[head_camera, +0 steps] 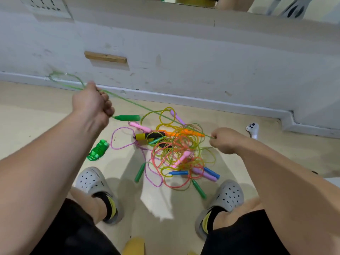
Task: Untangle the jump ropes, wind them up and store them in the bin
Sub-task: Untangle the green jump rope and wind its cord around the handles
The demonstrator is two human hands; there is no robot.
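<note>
A tangled heap of jump ropes (176, 150) lies on the floor between my feet, with green, pink, purple, blue, orange and yellow-black handles. My left hand (93, 105) is raised at the left and grips a green rope (139, 105); a loop of it stands out blurred beyond the fist. A green handle (127, 117) hangs just right of that hand. My right hand (225, 139) pinches the same green rope where it stretches down over the heap. A wound green rope bundle (97, 150) lies apart on the floor to the left. No bin is in view.
A white wall with a baseboard (184, 100) runs across the back. A white controller (253, 128) lies on the floor right of my right hand. My two grey clogs (92, 181) (226, 196) flank the heap. A yellow object (134, 245) shows at the bottom edge.
</note>
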